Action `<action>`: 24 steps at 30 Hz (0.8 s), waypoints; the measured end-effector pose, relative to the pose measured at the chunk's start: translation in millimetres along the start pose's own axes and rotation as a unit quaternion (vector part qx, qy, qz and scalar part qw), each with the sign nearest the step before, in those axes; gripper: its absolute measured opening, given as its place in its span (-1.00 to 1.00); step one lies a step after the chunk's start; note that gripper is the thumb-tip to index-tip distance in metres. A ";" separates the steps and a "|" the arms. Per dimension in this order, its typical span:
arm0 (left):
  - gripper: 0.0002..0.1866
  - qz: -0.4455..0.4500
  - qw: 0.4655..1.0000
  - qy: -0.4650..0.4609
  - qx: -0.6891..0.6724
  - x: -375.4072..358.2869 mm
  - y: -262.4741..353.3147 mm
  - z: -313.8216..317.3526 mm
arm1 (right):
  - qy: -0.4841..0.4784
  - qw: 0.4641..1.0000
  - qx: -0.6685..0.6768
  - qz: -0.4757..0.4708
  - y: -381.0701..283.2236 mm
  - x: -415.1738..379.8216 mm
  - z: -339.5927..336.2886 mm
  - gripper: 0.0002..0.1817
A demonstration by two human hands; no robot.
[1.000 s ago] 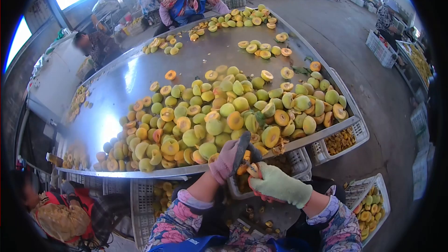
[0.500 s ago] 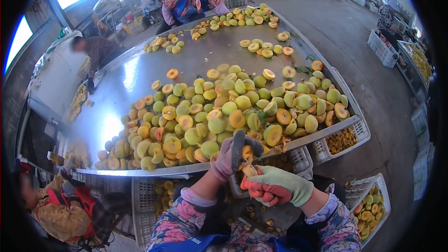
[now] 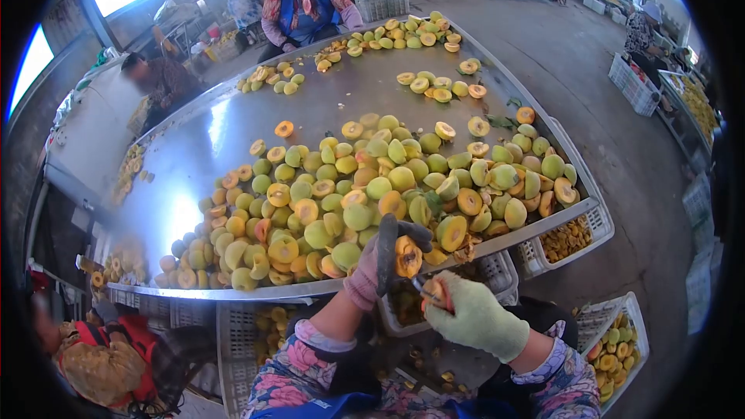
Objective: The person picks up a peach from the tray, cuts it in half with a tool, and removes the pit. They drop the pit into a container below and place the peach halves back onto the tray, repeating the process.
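Note:
My left hand (image 3: 382,260), in a pink and dark grey glove, holds a halved peach (image 3: 408,257) with its orange cut face showing, just over the near edge of the metal table. Beside it, to the right and slightly lower, my right hand (image 3: 473,314) wears a pale green glove and is closed around the handle of a small metal tool (image 3: 420,287). The tool's tip points at the peach half. Right behind my hands lies a large pile of whole and halved peaches (image 3: 358,216) on the table.
The metal table (image 3: 233,126) stretches away, with more halves at its far edge. Crates (image 3: 600,221) stand beneath and beside it; one at lower right (image 3: 566,312) holds peach halves. A co-worker (image 3: 304,8) sits across the table; others are at the left.
My right hand has turned, now showing the back of its glove, and the tool is visible. The peach half in my left hand faces the camera more. The co-worker across the table has straightened up.

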State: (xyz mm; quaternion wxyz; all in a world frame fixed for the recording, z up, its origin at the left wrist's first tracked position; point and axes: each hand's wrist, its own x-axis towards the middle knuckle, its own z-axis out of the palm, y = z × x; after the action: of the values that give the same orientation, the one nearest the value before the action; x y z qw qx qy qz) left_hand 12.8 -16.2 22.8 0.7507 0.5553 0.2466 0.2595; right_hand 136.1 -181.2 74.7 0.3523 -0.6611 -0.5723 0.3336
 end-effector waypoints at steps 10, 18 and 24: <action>-0.49 0.210 0.976 -0.050 0.039 9.2 -21.0 -4.2 | 0.079 0.957 -0.248 -0.124 26.1 6.2 1.9 -0.47; -0.16 0.144 0.976 0.076 0.148 12.6 -23.3 -6.5 | 0.150 0.954 -0.248 -0.072 37.8 2.7 5.2 -0.59; -0.44 0.126 0.987 0.031 0.090 -1.6 -10.8 -13.9 | 0.048 0.946 -0.309 -0.088 27.8 7.1 7.3 -0.63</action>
State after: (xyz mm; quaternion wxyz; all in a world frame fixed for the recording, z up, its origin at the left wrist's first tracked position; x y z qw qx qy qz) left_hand 3.7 -10.2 8.9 0.6505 0.6391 0.2205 0.3461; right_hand 145.3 -176.2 47.0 0.1854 -0.6998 -0.6857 0.0761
